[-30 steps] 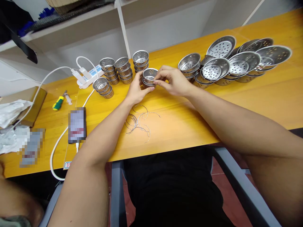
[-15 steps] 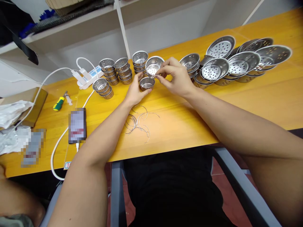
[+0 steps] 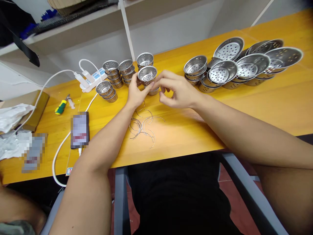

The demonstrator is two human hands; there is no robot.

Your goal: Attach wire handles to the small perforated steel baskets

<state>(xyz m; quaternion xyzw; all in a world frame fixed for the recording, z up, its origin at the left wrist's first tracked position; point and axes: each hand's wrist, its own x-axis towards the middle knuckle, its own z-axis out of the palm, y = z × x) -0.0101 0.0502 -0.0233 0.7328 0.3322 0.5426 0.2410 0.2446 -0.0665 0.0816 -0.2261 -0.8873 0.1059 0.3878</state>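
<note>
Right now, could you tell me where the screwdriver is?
The screwdriver lies on the table's left side, between the power strip and the phone.

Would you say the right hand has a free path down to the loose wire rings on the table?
Probably yes: the right hand hovers just above the wire rings, with only bare table between.

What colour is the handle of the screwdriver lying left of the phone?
The screwdriver handle is yellow and green, seen best in the head view.
</note>
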